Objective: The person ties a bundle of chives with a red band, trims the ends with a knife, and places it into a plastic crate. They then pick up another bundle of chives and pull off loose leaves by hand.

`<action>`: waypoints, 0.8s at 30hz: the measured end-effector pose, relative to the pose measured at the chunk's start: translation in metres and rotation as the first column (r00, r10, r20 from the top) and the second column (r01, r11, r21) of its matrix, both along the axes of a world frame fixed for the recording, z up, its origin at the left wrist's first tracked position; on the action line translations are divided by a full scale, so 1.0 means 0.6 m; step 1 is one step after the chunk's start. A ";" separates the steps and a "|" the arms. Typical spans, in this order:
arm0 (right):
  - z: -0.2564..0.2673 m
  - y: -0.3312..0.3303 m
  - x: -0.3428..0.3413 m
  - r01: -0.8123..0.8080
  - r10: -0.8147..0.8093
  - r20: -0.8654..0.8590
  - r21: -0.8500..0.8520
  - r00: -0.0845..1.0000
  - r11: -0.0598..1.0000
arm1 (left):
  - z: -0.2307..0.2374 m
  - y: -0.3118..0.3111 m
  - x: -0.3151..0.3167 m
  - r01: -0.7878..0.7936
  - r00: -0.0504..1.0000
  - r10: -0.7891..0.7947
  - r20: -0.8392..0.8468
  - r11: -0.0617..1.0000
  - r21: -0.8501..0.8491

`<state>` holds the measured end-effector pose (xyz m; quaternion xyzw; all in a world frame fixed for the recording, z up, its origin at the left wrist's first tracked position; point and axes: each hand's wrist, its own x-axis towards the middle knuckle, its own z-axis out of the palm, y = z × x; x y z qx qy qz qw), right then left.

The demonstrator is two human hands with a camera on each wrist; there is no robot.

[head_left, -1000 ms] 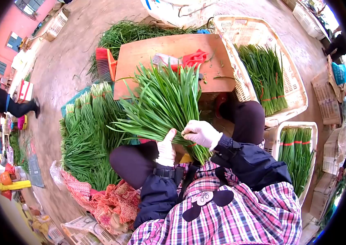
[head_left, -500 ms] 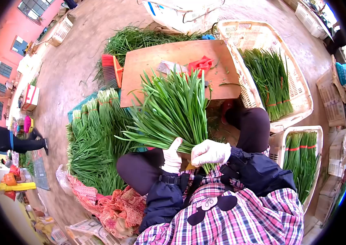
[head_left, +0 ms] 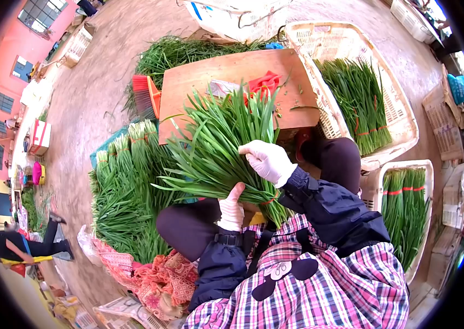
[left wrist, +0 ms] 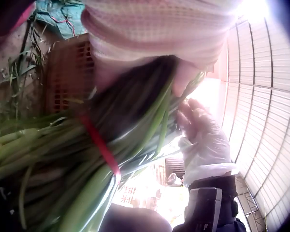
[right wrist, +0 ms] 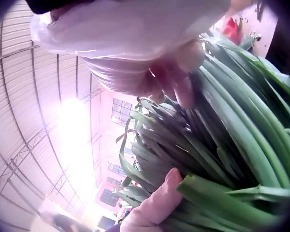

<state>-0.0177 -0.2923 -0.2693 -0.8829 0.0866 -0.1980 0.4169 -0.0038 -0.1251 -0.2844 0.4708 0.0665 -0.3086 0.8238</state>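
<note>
In the head view, a large bunch of garlic chives [head_left: 226,137] fans out over my lap, its cut ends toward my body. A red band [left wrist: 100,147] circles the stems in the left wrist view. My gloved left hand [head_left: 232,205] grips the bunch from the left, thumb up along the stems. My gloved right hand [head_left: 266,162] is at the right side of the leaves, above the band. In the right wrist view its curled fingers [right wrist: 183,94] are right at the blades; I cannot tell whether they pinch a leaf.
Before me stands a low wooden board [head_left: 188,82] with a red cloth [head_left: 265,82] on it. Banded bunches [head_left: 128,186] lie at left beside a broom [head_left: 147,93]. White crates [head_left: 402,118] with more bunches stand at right. A person [head_left: 26,247] is at far left.
My right hand has moved from the stems near the band up and forward to the leaves. My left hand keeps its grip on the bunch. The person at far left has moved toward the lower left.
</note>
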 end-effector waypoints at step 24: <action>0.052 -0.052 0.116 0.050 -0.091 -0.387 -0.116 0.918 0.992 | -0.019 -0.004 -0.009 0.007 1.000 -0.007 -0.017 1.000 0.012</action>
